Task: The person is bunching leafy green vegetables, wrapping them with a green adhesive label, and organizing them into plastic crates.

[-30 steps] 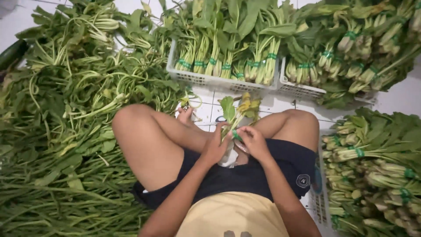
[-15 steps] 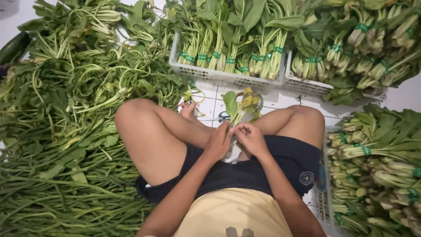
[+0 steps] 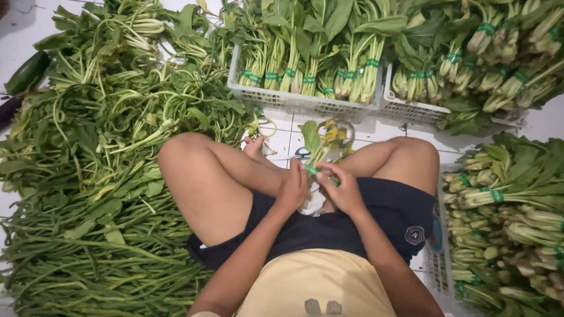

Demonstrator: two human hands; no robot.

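Observation:
I sit cross-legged on a white tiled floor. My left hand (image 3: 292, 186) and my right hand (image 3: 342, 188) meet in front of my lap, both closed around the stems of a small bunch of leafy greens (image 3: 322, 138) whose leaves point away from me. A strip of green tape (image 3: 310, 170) shows between my fingers at the stems. The lower stems are hidden behind my hands.
A big loose heap of greens and long stalks (image 3: 100, 176) fills the left. Two white baskets (image 3: 294, 101) (image 3: 420, 110) of tape-tied bunches stand ahead. Another basket (image 3: 437, 264) of tied bunches sits at my right. A dark cucumber (image 3: 26, 71) lies far left.
My hands stay together on the bunch, and the fingers have shifted slightly around the stems. The view has tilted a little; nothing else has moved.

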